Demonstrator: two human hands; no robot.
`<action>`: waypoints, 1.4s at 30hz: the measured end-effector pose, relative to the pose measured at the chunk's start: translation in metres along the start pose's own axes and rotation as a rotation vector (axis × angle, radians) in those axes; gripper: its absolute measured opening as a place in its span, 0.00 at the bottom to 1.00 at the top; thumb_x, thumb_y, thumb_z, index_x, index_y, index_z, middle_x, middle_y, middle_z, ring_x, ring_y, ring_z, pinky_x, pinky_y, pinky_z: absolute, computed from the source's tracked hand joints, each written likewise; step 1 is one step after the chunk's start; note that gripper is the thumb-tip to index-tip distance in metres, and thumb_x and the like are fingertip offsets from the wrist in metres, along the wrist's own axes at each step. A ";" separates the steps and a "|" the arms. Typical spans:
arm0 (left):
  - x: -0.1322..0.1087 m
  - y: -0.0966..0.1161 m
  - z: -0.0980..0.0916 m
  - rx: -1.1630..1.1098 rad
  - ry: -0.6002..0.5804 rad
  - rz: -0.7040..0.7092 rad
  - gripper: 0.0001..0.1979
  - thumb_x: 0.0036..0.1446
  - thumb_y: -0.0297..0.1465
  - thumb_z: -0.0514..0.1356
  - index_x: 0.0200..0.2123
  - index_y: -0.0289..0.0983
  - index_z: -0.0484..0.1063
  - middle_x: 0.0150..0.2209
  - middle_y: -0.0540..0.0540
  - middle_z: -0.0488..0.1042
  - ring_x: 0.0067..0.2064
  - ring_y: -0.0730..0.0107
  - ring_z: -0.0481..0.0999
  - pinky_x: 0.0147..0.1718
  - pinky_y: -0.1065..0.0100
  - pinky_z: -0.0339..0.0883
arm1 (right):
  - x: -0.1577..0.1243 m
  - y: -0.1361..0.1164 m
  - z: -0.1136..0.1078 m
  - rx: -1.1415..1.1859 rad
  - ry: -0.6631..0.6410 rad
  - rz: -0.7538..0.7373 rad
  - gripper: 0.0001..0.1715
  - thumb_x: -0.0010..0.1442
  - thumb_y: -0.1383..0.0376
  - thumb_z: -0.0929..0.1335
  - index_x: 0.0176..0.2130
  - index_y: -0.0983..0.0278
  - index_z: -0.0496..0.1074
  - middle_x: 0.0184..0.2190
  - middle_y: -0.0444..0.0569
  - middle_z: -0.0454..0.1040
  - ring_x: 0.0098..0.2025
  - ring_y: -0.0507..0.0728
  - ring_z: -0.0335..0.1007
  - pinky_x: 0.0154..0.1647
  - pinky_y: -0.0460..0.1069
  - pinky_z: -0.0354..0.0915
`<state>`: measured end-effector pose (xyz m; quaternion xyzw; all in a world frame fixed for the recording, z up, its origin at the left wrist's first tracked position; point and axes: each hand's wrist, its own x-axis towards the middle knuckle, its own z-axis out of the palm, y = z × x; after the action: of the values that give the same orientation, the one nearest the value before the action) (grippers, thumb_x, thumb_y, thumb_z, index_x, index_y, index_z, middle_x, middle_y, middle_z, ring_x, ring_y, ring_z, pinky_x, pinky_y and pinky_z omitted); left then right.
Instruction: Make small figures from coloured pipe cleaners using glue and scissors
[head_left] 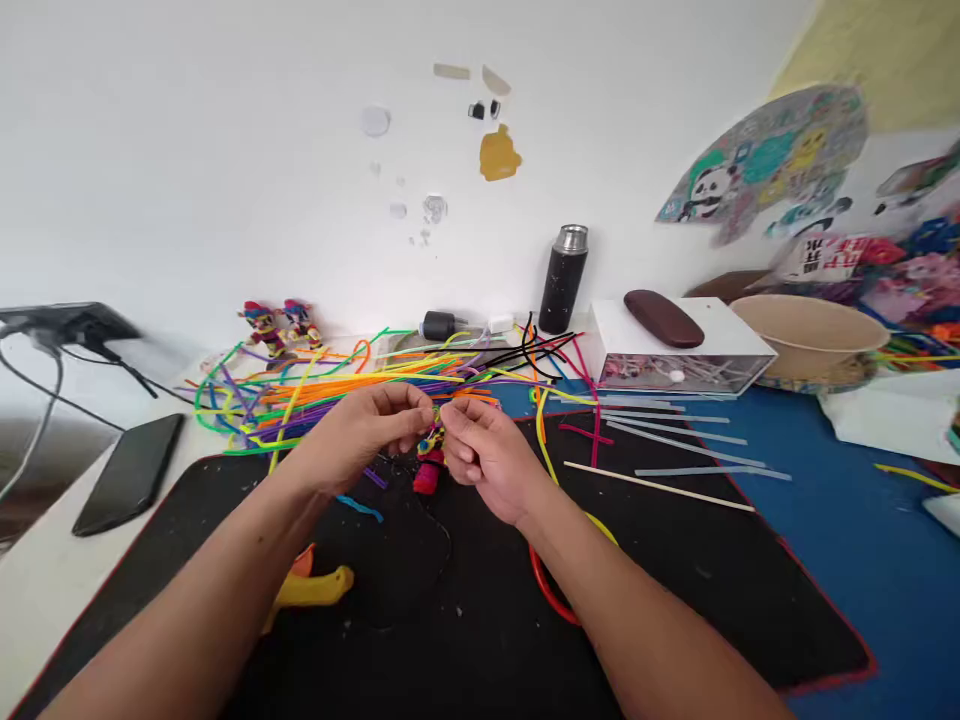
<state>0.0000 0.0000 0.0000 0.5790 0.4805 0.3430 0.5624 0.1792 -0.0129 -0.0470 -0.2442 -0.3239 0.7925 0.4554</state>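
Note:
My left hand (379, 428) and my right hand (491, 452) meet above the black mat, thumbs and forefingers closed in pinches almost touching each other. Between them is a small pipe-cleaner figure (427, 470), with yellow and blue parts above a red and pink lower end. Its upper end goes into the pinched fingertips, which hide part of it. Behind the hands lies a spread of loose coloured pipe cleaners (307, 392), orange, yellow, green and purple. A short blue piece (360, 508) lies below my left hand. Two similar finished-looking figures (262, 325) lean by the wall.
Yellow-handled scissors or a similar tool (315, 588) lie beside my left forearm. A phone (129, 475) rests at the left. Glue sticks (686, 442) and a thin wooden stick (660, 487) lie right. Behind stand a black flask (564, 280), a white box (611, 345) and a bowl (810, 335).

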 end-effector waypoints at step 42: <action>-0.006 0.007 0.011 0.074 0.036 0.030 0.18 0.51 0.46 0.70 0.29 0.36 0.75 0.26 0.53 0.69 0.25 0.74 0.62 0.26 0.70 0.57 | -0.002 0.002 0.000 0.019 -0.022 -0.011 0.26 0.56 0.51 0.80 0.34 0.62 0.67 0.16 0.31 0.58 0.15 0.43 0.45 0.17 0.43 0.39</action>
<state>0.0103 -0.0082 0.0063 0.6003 0.4941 0.3438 0.5266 0.1788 -0.0155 -0.0483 -0.2291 -0.3228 0.7957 0.4586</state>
